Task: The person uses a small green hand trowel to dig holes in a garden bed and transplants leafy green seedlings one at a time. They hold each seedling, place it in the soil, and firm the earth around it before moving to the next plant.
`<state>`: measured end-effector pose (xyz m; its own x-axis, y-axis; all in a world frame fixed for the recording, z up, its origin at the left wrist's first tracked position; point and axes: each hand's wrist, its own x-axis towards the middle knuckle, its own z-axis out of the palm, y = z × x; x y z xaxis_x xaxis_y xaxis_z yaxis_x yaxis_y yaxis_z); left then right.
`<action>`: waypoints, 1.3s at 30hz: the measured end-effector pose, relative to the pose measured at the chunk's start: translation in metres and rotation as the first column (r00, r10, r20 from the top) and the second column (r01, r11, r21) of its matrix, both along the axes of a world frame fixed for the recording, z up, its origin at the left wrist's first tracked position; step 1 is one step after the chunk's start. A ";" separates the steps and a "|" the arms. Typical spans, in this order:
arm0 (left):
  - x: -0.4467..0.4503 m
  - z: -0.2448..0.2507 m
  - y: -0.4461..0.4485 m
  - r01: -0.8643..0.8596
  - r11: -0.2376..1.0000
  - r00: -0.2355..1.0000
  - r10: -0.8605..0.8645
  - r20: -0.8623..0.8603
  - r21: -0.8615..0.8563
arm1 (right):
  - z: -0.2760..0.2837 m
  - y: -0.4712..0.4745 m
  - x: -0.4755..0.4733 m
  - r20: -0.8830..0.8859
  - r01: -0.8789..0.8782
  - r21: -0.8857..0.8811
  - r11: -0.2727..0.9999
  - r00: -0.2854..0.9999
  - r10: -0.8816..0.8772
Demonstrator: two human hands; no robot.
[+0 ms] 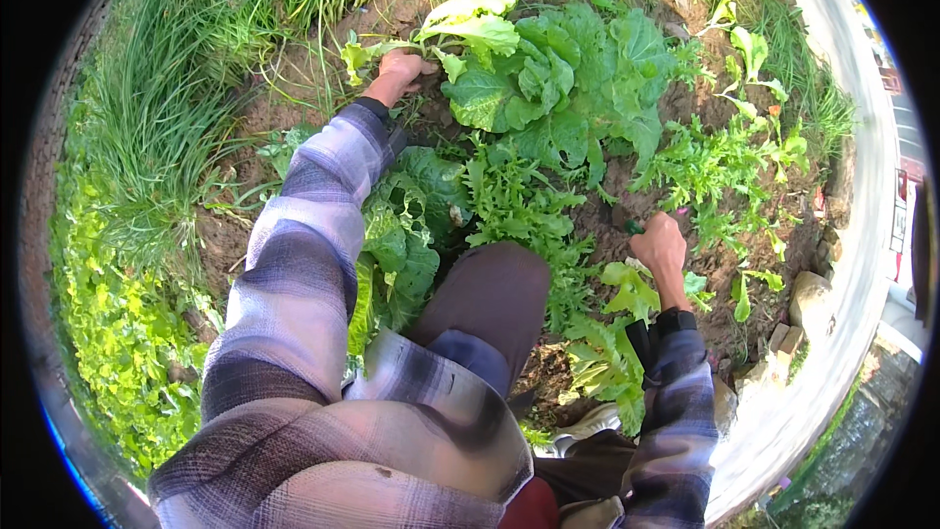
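My left hand [400, 76] reaches to the far side of the bed, fingers curled at the stem base of a pale green leafy plant [474, 22]. Part of that grip is hidden by the hand itself. Just right of it spreads a large Chinese cabbage [547, 77] with wide open leaves. My right hand [659, 246] is closed low over bare soil [606, 224] on the right. A short dark green handle [633, 226] pokes out of that fist; the rest of the tool cannot be made out.
Frilly-leaved greens [514, 198] grow between my arms, beside a hole-eaten cabbage [411, 213] near my knee [488, 294]. Lettuce [606, 360] stands by my shoe [587, 426]. Long grassy leaves [161, 117] crowd the left. Edging stones [811, 297] and a pale paved path [859, 235] border the right.
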<state>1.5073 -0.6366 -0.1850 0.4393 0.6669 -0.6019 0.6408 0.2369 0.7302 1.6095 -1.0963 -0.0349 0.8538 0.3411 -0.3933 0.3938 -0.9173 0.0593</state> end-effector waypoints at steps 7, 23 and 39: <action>-0.032 0.026 0.020 0.044 0.895 0.983 0.040 0.179 -0.443 | 0.000 0.005 0.006 0.019 -0.033 0.000 0.999 0.999 0.033; -0.082 0.113 0.050 0.502 0.680 0.598 0.173 0.782 -0.534 | -0.007 0.004 0.010 0.031 -0.029 0.057 0.998 0.999 0.027; 0.020 0.229 -0.128 0.802 0.478 0.446 -0.080 0.891 -0.359 | -0.013 0.006 -0.020 0.050 -0.015 0.094 0.995 0.999 0.011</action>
